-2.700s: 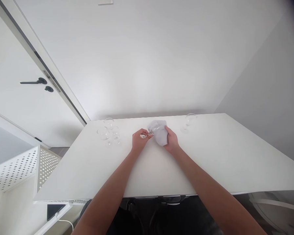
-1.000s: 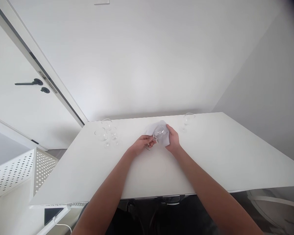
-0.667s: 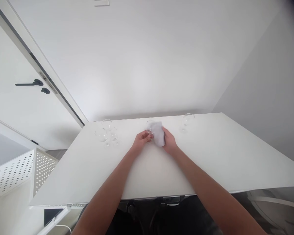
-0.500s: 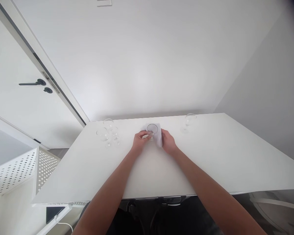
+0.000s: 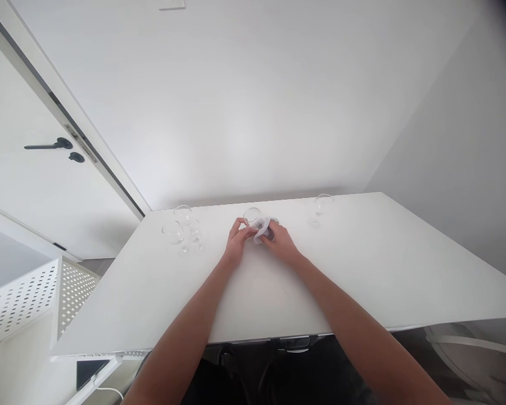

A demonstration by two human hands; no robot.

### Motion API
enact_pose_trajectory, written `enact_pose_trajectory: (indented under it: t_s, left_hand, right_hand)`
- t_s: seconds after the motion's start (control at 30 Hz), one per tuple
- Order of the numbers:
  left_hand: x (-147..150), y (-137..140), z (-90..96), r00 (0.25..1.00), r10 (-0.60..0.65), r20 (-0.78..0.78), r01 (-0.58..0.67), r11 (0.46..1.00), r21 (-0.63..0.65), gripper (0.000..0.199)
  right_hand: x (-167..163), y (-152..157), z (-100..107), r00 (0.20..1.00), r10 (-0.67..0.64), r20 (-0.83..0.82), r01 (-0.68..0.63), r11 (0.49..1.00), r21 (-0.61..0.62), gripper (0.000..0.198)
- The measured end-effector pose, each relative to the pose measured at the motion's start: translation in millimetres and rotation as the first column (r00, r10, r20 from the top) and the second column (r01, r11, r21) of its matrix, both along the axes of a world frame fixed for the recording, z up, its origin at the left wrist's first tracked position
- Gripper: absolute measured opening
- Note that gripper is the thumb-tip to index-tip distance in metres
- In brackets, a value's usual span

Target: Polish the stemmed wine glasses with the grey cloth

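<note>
At the middle of the table, toward its far edge, my left hand (image 5: 236, 241) pinches a clear stemmed glass (image 5: 252, 214). The bowl's round rim shows just beyond the fingers; the stem and foot are mostly covered. My right hand (image 5: 283, 243) grips a pale grey-white cloth (image 5: 263, 227), which is folded and pressed against the lower part of the glass. Both hands are close together, with fingertips meeting at the cloth. A curved edge shows beside the right knuckles, but I cannot tell whether it is the glass's foot.
On the white table (image 5: 164, 304), three clear stemmed glasses stand grouped at the left, one of them the nearest glass (image 5: 172, 232). Another stemmed glass (image 5: 322, 205) stands at the far right. Behind is a white wall; a door handle (image 5: 50, 144) is at the left.
My right hand has moved left and closed in, bunching the cloth around the lower glass. The glass rim has shifted left, and the cloth no longer spreads behind it.
</note>
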State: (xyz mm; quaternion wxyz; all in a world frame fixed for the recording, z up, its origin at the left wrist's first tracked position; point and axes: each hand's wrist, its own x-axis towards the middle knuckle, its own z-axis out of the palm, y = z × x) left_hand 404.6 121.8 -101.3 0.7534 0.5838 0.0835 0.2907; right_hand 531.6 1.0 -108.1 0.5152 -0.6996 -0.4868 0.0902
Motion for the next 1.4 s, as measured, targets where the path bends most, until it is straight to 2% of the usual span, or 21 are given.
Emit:
enact_pose_trajectory:
  t_s: [0.1, 0.17, 0.27, 0.33, 0.37, 0.43, 0.47, 0.57, 0.63, 0.7, 0.73, 0.83, 0.87, 0.9, 0.93, 1.03, 1.1, 1.17, 1.27, 1.3, 1.4]
  left_hand:
    - [-2, 1, 0.6, 0.994, 0.091, -0.054, -0.081, 0.982, 0.169, 0.026]
    - [-1, 4, -1.5, 0.978, 0.191, -0.084, -0.17, 0.963, 0.211, 0.028]
    - [1, 11, -5.0, 0.956, 0.28, -0.088, -0.269, 0.956, 0.12, 0.032]
    - [2, 13, -5.8, 0.985, 0.163, -0.053, -0.164, 0.986, -0.023, 0.042]
    - [3, 13, -5.6, 0.998, 0.061, -0.026, -0.064, 0.994, -0.092, 0.048]
    - [3, 13, -4.8, 0.993, -0.112, 0.026, 0.115, 0.978, -0.174, 0.054]
    - [3, 12, -4.4, 0.987, -0.155, 0.045, 0.161, 0.97, -0.184, 0.056]
    - [3, 11, -4.5, 0.993, -0.099, 0.07, 0.109, 0.981, -0.158, 0.056]
    - [3, 12, -4.8, 0.997, -0.034, 0.063, 0.043, 0.988, -0.145, 0.055]
    - [2, 13, -4.3, 0.999, -0.015, 0.049, 0.022, 0.989, -0.146, 0.055]
    - [1, 13, -3.8, 0.999, -0.019, 0.044, 0.025, 0.989, -0.149, 0.054]
    - [-1, 12, -2.4, 0.998, -0.049, 0.04, 0.055, 0.986, -0.157, 0.053]
    - [-1, 12, -2.3, 0.997, -0.058, 0.041, 0.064, 0.985, -0.159, 0.053]
    - [0, 11, -2.7, 0.997, -0.062, 0.044, 0.068, 0.985, -0.161, 0.053]
    - [0, 11, -3.3, 0.997, -0.057, 0.05, 0.064, 0.984, -0.164, 0.053]
    - [2, 13, -6.1, 0.998, -0.015, 0.059, 0.025, 0.985, -0.169, 0.051]
    - [2, 14, -7.3, 0.999, 0.0, 0.052, 0.009, 0.986, -0.168, 0.051]
    - [2, 14, -7.4, 0.999, -0.003, 0.048, 0.011, 0.986, -0.169, 0.05]
    - [1, 13, -6.2, 0.999, -0.022, 0.048, 0.03, 0.986, -0.166, 0.05]
    - [1, 12, -5.8, 0.998, -0.026, 0.048, 0.034, 0.986, -0.165, 0.051]
    - [1, 11, -5.2, 0.998, -0.02, 0.058, 0.03, 0.986, -0.166, 0.054]
  right_hand:
    - [-1, 0, 1, 0.983, 0.028, -0.183, -0.022, 0.999, 0.034, 0.026]
    - [-3, -2, 6, 0.91, 0.137, -0.391, -0.11, 0.99, 0.092, 0.028]
    - [-7, -8, 15, 0.684, 0.286, -0.671, -0.267, 0.954, 0.134, 0.03]
    - [-9, -11, 20, 0.564, 0.312, -0.764, -0.34, 0.931, 0.129, 0.032]
    - [-10, -12, 21, 0.54, 0.317, -0.78, -0.361, 0.924, 0.126, 0.033]
    - [-11, -12, 21, 0.566, 0.319, -0.76, -0.362, 0.925, 0.119, 0.034]
    - [-12, -11, 19, 0.616, 0.313, -0.723, -0.346, 0.932, 0.109, 0.034]
    - [-13, -6, 12, 0.85, 0.201, -0.487, -0.212, 0.977, 0.032, 0.027]
    - [-13, -5, 10, 0.937, 0.104, -0.333, -0.114, 0.993, -0.009, 0.023]
    - [-14, -5, 11, 0.918, 0.119, -0.377, -0.128, 0.992, 0.001, 0.023]
    - [-14, -6, 12, 0.864, 0.171, -0.473, -0.182, 0.983, 0.022, 0.025]
    - [-15, -9, 16, 0.584, 0.303, -0.753, -0.351, 0.931, 0.102, 0.036]
    - [-16, -9, 16, 0.534, 0.31, -0.787, -0.368, 0.923, 0.114, 0.037]
    - [-16, -8, 15, 0.541, 0.305, -0.784, -0.358, 0.927, 0.113, 0.037]
    - [-16, -7, 13, 0.601, 0.289, -0.746, -0.324, 0.94, 0.103, 0.036]
    - [-16, -3, 6, 0.857, 0.182, -0.482, -0.177, 0.983, 0.055, 0.034]
    - [-17, -1, 4, 0.912, 0.141, -0.385, -0.133, 0.99, 0.048, 0.036]
    - [-17, -2, 4, 0.848, 0.181, -0.497, -0.17, 0.983, 0.067, 0.036]
    - [-18, -4, 8, 0.624, 0.272, -0.733, -0.3, 0.949, 0.097, 0.041]
    - [-18, -5, 9, 0.603, 0.287, -0.745, -0.327, 0.94, 0.097, 0.041]
    - [-20, -4, 8, 0.714, 0.283, -0.64, -0.311, 0.948, 0.072, 0.037]
